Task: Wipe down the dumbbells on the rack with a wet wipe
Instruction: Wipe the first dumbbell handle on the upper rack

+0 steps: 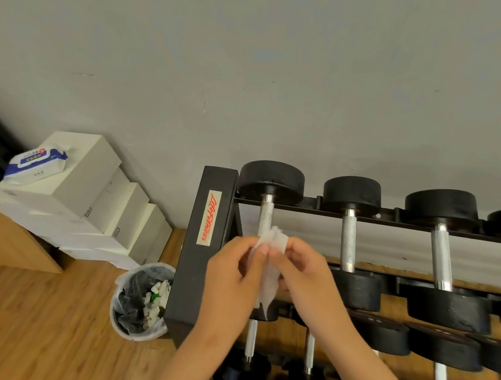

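A black rack point(200, 246) holds black dumbbells with silver handles on its top tier. The leftmost dumbbell point(271, 182) stands right behind my hands, with another dumbbell point(349, 227) to its right. A crumpled white wet wipe point(270, 269) hangs between my hands, in front of the leftmost dumbbell's handle. My left hand point(232, 275) pinches the wipe's left side. My right hand point(305, 272) pinches its right side. The near end of the leftmost dumbbell is hidden behind my hands and the wipe.
A wet wipe pack point(36, 159) lies on stacked white boxes point(92, 207) at left. A lined waste bin point(141, 301) with used wipes stands on the wooden floor beside the rack. Lower tiers hold more dumbbells point(440, 345). A grey wall rises behind.
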`<state>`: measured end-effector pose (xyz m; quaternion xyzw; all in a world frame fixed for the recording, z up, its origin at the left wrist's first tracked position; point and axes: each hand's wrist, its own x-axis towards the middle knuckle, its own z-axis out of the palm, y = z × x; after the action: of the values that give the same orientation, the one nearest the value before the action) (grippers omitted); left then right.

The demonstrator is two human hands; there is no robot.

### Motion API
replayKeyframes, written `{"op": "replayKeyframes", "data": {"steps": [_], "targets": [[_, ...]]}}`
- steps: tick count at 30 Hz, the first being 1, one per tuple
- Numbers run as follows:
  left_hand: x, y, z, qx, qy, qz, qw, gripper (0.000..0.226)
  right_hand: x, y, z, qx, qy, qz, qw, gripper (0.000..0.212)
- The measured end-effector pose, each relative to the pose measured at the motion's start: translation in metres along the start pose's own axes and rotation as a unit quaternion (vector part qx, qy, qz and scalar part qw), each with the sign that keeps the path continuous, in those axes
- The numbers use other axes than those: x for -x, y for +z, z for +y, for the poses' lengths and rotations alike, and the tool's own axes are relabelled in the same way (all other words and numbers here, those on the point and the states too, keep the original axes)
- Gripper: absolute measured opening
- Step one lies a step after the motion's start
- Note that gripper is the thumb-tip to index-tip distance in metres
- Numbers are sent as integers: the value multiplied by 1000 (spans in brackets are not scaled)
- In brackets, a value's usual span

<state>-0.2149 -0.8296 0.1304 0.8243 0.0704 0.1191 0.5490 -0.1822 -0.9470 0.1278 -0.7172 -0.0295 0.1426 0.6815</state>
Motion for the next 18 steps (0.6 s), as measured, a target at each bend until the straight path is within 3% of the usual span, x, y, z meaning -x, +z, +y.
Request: {"op": "replayKeyframes", "data": {"steps": [2, 5, 8, 11, 14, 16, 18], "targets": [[0, -1, 0, -5, -3, -15, 1000, 17, 0, -4, 0, -41, 26, -13, 999, 21], [1, 0, -4, -29, -26, -31, 999, 33, 3, -11, -3, -75, 46, -57, 995, 33], [-3, 1, -8, -13, -40, -42, 998, 13, 5, -16, -4, -19, -1, -102, 995, 35], [-7, -2, -8, 94, -90, -73, 989, 13, 4, -20, -1, 34, -46, -22, 998, 11], [-9, -7, -5, 240, -177, -66, 952, 26, 6, -25, 2, 81, -89, 71, 990, 17], [-10, -10, -6, 305, -212, -67, 926, 35, 7, -27, 0, 99, -92, 16, 991, 36], [-10, -13, -6, 326, -220, -74, 917, 36, 6, -25, -1, 62, -16, -87, 994, 62]]}}
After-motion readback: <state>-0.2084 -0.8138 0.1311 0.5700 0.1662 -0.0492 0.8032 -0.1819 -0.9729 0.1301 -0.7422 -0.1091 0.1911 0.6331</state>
